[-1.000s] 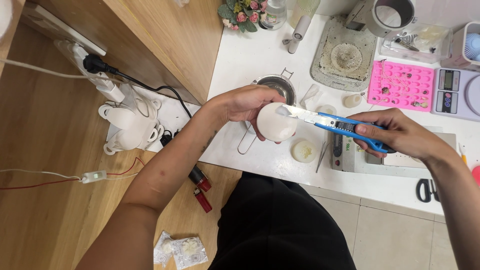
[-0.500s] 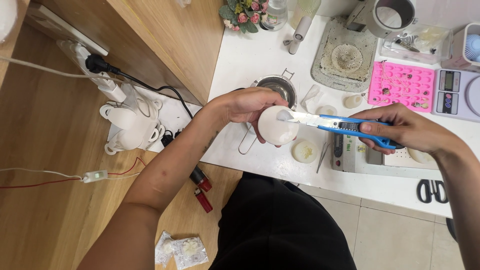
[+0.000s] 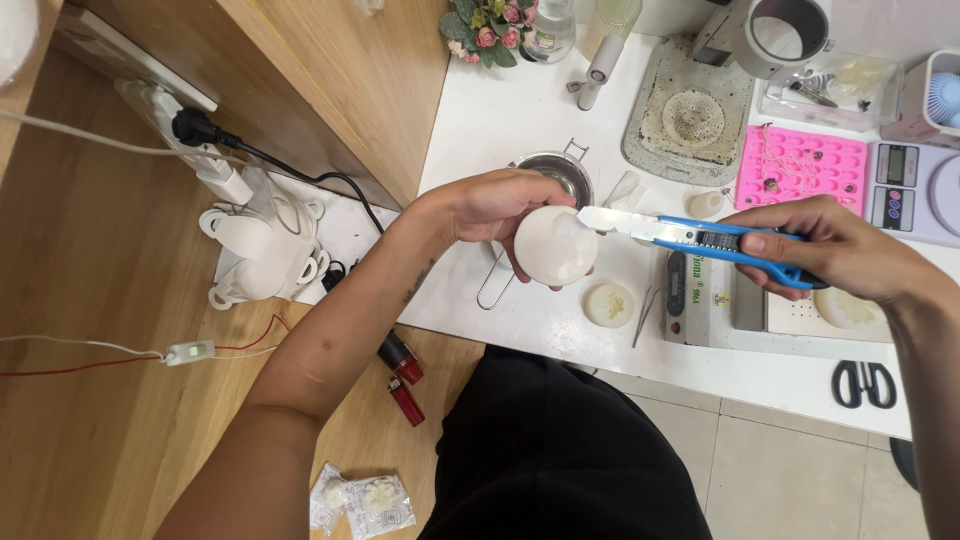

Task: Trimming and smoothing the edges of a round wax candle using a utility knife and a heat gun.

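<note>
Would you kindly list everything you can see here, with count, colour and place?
Ball: 1, white, in left hand.
Knife: 1, blue, in right hand, blade on ball.
Pot: 1, steel, behind ball.
Disc: 1, cream, table front.
Mould: 1, pink, table right.
Scale: 1, white, far right.
Scissors: 1, black, table edge.
Flowers: 1 bunch, pink, table top.
Lighters: 2, red, floor.
Power strip: 1, white, floor left.
Table: 1, white.
Left hand: holds ball.
Right hand: holds knife.
</note>
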